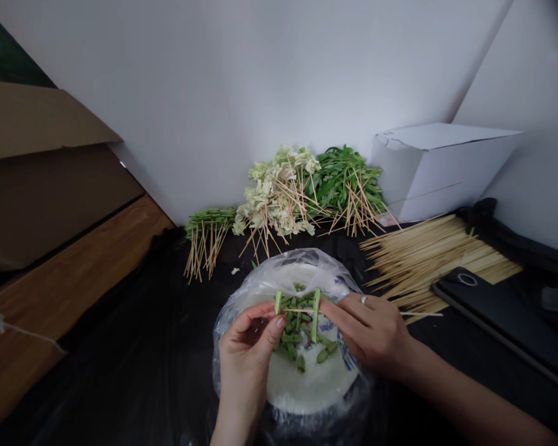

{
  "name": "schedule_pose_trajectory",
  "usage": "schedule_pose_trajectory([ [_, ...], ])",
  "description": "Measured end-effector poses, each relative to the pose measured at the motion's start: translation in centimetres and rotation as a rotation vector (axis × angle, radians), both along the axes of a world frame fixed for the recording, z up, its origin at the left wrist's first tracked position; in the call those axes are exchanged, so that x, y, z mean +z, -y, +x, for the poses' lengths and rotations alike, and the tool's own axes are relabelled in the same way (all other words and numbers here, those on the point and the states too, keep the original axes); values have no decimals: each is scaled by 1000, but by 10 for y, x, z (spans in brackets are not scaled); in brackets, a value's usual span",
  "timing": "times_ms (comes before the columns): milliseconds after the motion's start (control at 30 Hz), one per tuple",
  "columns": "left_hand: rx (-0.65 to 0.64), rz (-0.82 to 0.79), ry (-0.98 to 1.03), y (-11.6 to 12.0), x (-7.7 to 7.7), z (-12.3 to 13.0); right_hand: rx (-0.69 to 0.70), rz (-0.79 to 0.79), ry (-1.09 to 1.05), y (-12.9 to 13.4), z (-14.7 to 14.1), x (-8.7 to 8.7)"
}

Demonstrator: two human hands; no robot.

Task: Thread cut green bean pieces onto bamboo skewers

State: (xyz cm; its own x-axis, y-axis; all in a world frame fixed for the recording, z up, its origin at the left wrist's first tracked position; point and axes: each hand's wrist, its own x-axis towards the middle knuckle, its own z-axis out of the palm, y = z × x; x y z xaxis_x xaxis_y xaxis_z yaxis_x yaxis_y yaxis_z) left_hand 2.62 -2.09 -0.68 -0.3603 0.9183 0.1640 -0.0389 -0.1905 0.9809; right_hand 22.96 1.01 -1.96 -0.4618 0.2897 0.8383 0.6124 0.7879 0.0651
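Note:
My left hand (248, 347) pinches a short piece of green bean (278, 301) between thumb and fingers. My right hand (369, 325), with a ring on one finger, is closed on a thin wooden skewer (298, 310). A longer bean piece (315, 317) sits crosswise on that skewer by my right fingertips. The skewer's tip reaches the bean piece in my left hand; how deep it goes I cannot tell. Below both hands, several cut bean pieces (291, 339) lie in a clear plastic bag (242, 303) over a round white base (302, 390).
Along the wall lie skewered green beans (209, 215), pale leafy skewers (279, 186) and dark green leafy skewers (341, 176). At right are loose bamboo skewers (428, 254), a black phone (497, 316) and a white box (446, 167). A cardboard box (46, 167) stands left.

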Motion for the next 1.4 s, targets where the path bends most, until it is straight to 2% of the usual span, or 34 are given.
schedule_pose_trajectory([
  [500,-71,-43,153,1,-5,-1,-10,-8,20,1,1,-1],
  [833,-42,-48,159,2,-3,-2,5,-1,32,0,1,-2],
  [1200,-102,-62,200,3,-5,-1,11,-19,35,1,1,-4],
  [1400,-192,-100,224,6,-5,6,33,-2,35,1,1,-6],
])
